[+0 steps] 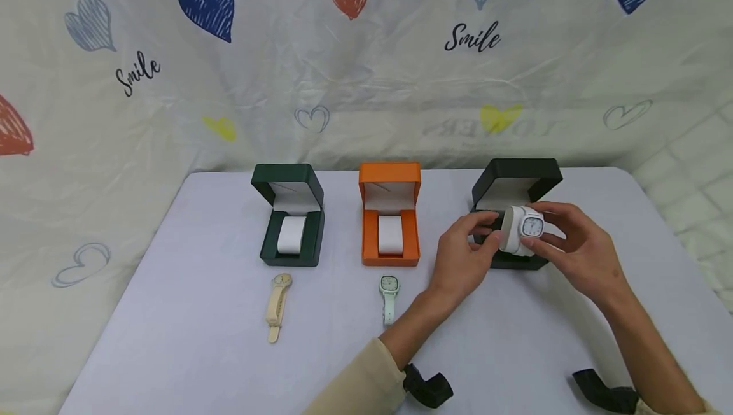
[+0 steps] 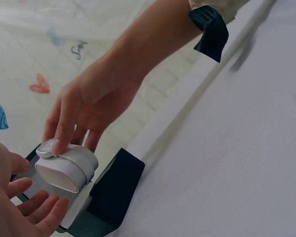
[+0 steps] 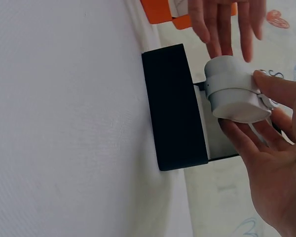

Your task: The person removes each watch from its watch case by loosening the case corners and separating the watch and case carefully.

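A white watch with a square face is wrapped around a white cushion. My right hand grips the two by the watch between thumb and fingers, over the dark watch box at the right, whose lid stands up. In the right wrist view the strap circles the cushion. My left hand is at the cushion's left side, its fingers loosely extended and apart from it in the right wrist view. The lower part of the dark box is largely hidden behind the hands and cushion.
To the left stand an orange watch box and a green watch box, lids up, each with a white cushion. A pale green watch and a cream watch lie in front on the white table. A printed curtain hangs behind.
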A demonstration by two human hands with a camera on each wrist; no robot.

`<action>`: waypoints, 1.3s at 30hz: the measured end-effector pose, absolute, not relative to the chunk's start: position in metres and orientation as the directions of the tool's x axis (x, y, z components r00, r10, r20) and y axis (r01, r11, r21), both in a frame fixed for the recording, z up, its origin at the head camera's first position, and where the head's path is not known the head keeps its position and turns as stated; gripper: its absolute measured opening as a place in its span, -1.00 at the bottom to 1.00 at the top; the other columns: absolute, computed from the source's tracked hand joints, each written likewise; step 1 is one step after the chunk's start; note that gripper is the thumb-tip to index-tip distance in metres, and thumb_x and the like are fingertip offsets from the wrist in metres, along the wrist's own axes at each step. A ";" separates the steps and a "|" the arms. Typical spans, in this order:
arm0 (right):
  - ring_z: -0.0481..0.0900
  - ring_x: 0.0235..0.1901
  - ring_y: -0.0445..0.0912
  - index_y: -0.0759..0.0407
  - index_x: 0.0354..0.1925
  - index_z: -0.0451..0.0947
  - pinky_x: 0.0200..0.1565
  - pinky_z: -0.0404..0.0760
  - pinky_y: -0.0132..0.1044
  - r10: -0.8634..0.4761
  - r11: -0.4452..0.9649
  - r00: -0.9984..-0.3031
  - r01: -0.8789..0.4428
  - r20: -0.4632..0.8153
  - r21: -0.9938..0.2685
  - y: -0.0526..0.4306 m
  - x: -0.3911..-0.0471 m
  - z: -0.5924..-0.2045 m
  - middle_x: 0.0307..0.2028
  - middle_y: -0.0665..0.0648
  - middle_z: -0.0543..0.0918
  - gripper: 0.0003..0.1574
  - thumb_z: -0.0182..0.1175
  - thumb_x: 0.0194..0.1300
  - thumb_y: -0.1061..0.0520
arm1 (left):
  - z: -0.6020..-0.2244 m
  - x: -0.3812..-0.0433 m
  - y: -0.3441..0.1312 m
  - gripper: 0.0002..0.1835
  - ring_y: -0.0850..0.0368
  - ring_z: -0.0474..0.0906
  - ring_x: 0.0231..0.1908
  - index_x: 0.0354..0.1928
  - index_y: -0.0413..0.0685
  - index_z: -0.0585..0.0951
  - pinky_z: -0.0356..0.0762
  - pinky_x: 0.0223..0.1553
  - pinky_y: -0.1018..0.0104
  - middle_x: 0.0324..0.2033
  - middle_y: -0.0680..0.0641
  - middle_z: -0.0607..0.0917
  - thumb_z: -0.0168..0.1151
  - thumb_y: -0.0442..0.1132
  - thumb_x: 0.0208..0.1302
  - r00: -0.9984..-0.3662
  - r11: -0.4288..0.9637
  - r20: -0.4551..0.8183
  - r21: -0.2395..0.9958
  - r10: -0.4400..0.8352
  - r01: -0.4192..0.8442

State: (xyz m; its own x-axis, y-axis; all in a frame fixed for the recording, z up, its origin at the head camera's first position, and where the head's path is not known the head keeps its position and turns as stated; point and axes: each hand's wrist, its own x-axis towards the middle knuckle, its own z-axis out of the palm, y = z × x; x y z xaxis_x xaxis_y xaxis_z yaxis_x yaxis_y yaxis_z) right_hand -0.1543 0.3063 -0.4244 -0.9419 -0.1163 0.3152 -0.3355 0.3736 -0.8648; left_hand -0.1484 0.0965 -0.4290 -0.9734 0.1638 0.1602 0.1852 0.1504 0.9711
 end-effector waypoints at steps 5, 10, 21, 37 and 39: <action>0.59 0.18 -0.27 0.44 0.31 0.42 0.05 0.64 -0.62 -0.130 0.275 -0.936 -0.351 0.327 -0.895 0.303 -0.153 -0.423 0.20 -0.01 0.60 -0.20 0.34 0.10 0.65 | -0.428 -0.150 0.098 -0.52 0.24 0.66 0.12 0.41 0.09 0.52 0.62 0.00 0.59 0.22 -0.06 0.67 0.25 -0.19 0.49 -0.973 0.071 0.122 0.988 0.196 0.138; 0.55 0.25 -0.30 0.43 0.33 0.42 0.08 0.60 -0.65 -0.158 0.296 -0.932 -0.361 0.327 -0.885 0.300 -0.149 -0.423 0.25 -0.01 0.59 -0.21 0.33 0.13 0.64 | -0.433 -0.149 0.101 -0.32 0.36 0.62 0.09 0.56 0.17 0.34 0.60 0.05 0.59 0.24 0.02 0.65 0.31 -0.14 0.46 -0.969 0.059 0.052 0.996 0.242 0.068; 0.49 0.35 -0.33 0.44 0.38 0.39 0.13 0.58 -0.64 -0.239 0.259 -0.922 -0.362 0.303 -0.896 0.300 -0.141 -0.421 0.30 0.05 0.54 -0.25 0.25 0.24 0.61 | -0.436 -0.152 0.103 -0.38 0.47 0.51 -0.06 0.44 0.22 0.50 0.62 -0.02 0.60 0.14 0.01 0.62 0.38 -0.28 0.38 -0.960 0.070 0.074 0.993 0.269 0.096; 0.55 0.16 -0.46 0.15 0.51 0.31 -0.08 0.64 -0.64 -0.289 0.451 -0.924 -0.362 0.250 -0.816 0.296 -0.135 -0.425 0.34 -0.11 0.44 0.16 0.50 -0.01 0.56 | -0.436 -0.151 0.101 -0.47 0.48 0.57 -0.19 0.29 0.13 0.59 0.61 -0.27 0.57 0.01 0.00 0.71 0.43 -0.35 0.30 -0.970 -0.026 0.036 0.999 0.239 0.031; 0.56 0.15 -0.45 0.16 0.50 0.32 -0.08 0.63 -0.64 -0.291 0.451 -0.921 -0.370 0.258 -0.812 0.296 -0.135 -0.425 0.32 -0.11 0.45 0.15 0.49 -0.01 0.57 | -0.436 -0.151 0.100 -0.47 0.48 0.58 -0.18 0.29 0.14 0.60 0.61 -0.27 0.57 0.01 0.00 0.72 0.43 -0.35 0.29 -0.970 -0.029 0.037 0.999 0.240 0.031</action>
State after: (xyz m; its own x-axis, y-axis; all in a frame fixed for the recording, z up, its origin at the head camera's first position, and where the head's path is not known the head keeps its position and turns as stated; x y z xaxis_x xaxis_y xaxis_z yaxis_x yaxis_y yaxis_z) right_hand -0.1347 0.2958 -0.4249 -0.9212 -0.2912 0.2581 -0.3701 0.4509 -0.8122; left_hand -0.1505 0.1003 -0.4365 -0.9701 0.2400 0.0371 0.0311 -0.0288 0.9991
